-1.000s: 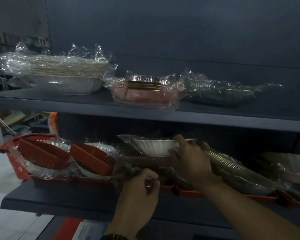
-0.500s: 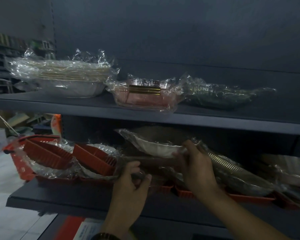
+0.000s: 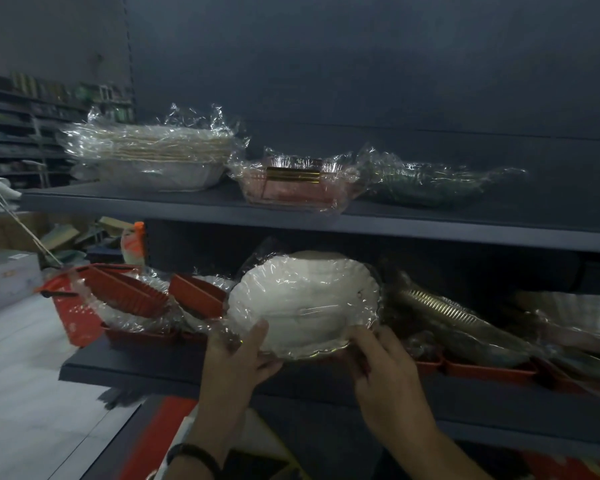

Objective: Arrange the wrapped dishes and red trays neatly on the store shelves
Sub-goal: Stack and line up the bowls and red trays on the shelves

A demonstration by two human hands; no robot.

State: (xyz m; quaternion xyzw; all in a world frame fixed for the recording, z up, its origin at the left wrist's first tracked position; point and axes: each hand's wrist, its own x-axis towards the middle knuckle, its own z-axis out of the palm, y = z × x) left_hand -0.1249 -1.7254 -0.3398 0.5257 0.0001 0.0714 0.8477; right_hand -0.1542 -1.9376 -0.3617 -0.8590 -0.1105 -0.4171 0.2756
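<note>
A white scalloped dish [image 3: 303, 304] in clear wrap is tilted up facing me, in front of the lower shelf [image 3: 136, 370]. My left hand [image 3: 238, 358] grips its lower left rim, thumb on the face. My right hand [image 3: 381, 363] grips its lower right rim. Red trays [image 3: 125, 294] in wrap lie at the left of the lower shelf, and another red tray [image 3: 196, 294] leans beside them. Wrapped gold-ribbed dishes [image 3: 444, 310] lie to the right over flat red trays [image 3: 489, 368].
The upper shelf [image 3: 187, 209] carries a wrapped stack of white dishes [image 3: 153, 157], a wrapped pink dish [image 3: 293, 185] and a wrapped green dish [image 3: 426, 183]. A red shopping basket [image 3: 78, 320] stands on the floor at the left, beside a white box [image 3: 4, 280].
Both hands lifted the white dish off the pile and tipped it up toward me; my left hand moved from the wrap on the shelf to the dish's rim.
</note>
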